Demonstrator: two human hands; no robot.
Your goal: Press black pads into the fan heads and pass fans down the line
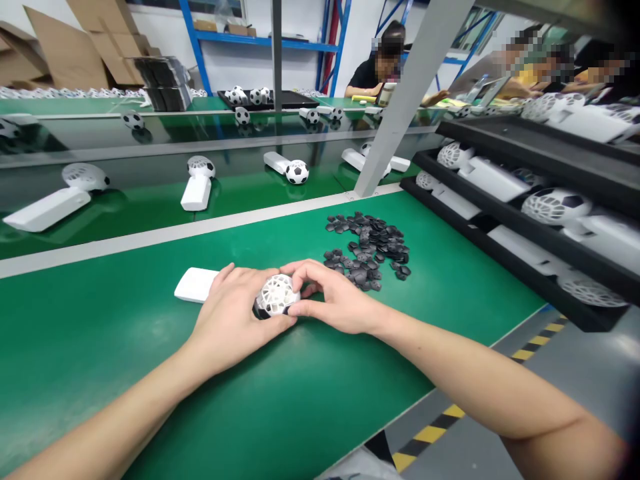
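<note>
A white handheld fan with a soccer-ball head [277, 295] lies on the green bench, its open lattice facing up. Its flat white handle [195, 285] sticks out to the left, from under my left hand [235, 310]. That hand is wrapped over the fan, thumb along the near side of the ball. At the ball's right edge my right hand [327, 297] is closed, thumb and fingers gripping the rim; whether a small part sits between these fingertips is hidden. Just beyond my right hand lies a loose pile of small black pieces [373, 240].
Black stacked trays [500, 220] holding more fans stand at the right. Behind a pale metal edge [150, 235], a shiny green conveyor [150, 200] carries several fans, including one ball-headed fan [297, 172]. A grey post [400, 113] rises at the bench's back edge. People sit across.
</note>
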